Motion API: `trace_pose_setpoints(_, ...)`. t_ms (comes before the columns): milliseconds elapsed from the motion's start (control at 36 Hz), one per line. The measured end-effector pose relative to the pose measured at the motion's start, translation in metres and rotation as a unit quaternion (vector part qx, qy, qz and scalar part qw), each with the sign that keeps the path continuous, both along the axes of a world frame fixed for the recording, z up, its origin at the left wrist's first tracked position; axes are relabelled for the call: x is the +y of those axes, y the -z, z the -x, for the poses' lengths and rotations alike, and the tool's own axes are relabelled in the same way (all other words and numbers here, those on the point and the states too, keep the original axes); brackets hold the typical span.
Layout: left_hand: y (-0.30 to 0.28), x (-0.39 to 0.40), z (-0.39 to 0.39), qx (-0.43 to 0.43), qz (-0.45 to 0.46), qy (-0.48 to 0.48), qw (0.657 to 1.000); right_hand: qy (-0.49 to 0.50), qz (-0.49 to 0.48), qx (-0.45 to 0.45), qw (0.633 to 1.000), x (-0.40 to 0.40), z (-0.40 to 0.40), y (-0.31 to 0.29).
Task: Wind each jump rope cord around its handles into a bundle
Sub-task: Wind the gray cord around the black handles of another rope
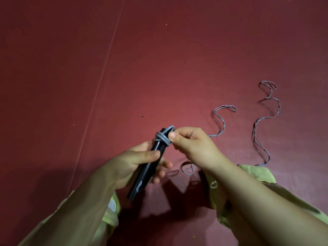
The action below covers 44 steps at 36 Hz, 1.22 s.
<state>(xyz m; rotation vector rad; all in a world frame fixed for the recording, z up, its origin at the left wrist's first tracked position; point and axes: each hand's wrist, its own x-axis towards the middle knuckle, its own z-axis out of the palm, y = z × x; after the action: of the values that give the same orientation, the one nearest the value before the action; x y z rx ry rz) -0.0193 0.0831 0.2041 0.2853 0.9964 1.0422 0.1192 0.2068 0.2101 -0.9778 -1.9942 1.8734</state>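
Winding: the person is laying grey cord (163, 137) around a pair of black handles (150, 165) held together, near the centre of the view.
Left hand: the left hand (136, 163) has its fingers and thumb curled round the middle of the handles, keeping them side by side and tilted, far end up.
Right hand: the right hand (190, 141) pinches the cord between thumb and fingers just beside the far end of the handles.
Done so far: only a few turns cross the far end of the handles; most of their black length is bare.
Left on this rope: judging by the slack, most of the winding remains. A doubled length of loose cord (221, 119) snakes away to the right over the red surface (159, 59), and a small loop (186, 168) lies under the right wrist.
Second strand: another wavy doubled cord (262, 132) lies farther right; whether it belongs to this rope or another cannot be told.
Finished bundles: none shows in view.
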Motion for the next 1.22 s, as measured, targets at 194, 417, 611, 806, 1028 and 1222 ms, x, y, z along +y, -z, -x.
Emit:
trace_pose_setpoints(194, 0.003, 0.005, -0.008, -0.007, 0.052, -0.023, 0.998, 0.055, 0.020, -0.036, 0.998, 0.007, -0.001, 0.011)
trace_pose_setpoints(417, 0.018, 0.010, -0.012, 0.312, 0.079, -0.035, 0.946, -0.007, 0.000, -0.110, 0.994, -0.009, 0.004, 0.013)
trace_pose_setpoints(611, 0.021, 0.005, -0.021, 0.646, 0.033, 0.048, 0.761, 0.006, 0.005, -0.167, 0.986, -0.008, 0.006, 0.012)
trace_pose_setpoints(806, 0.018, 0.009, -0.012, 0.461, 0.052, 0.112, 0.879, 0.025, 0.037, -0.122, 0.991, -0.009, 0.007, 0.014)
trace_pose_setpoints(1028, 0.005, 0.004, -0.022, -0.107, 0.080, 0.045, 0.990, 0.088, 0.143, -0.033, 0.985, -0.001, 0.010, 0.010)
trace_pose_setpoints(1222, 0.005, 0.006, -0.021, 0.002, 0.072, 0.034, 0.997, 0.040, 0.129, -0.076, 0.988, 0.004, 0.008, 0.020)
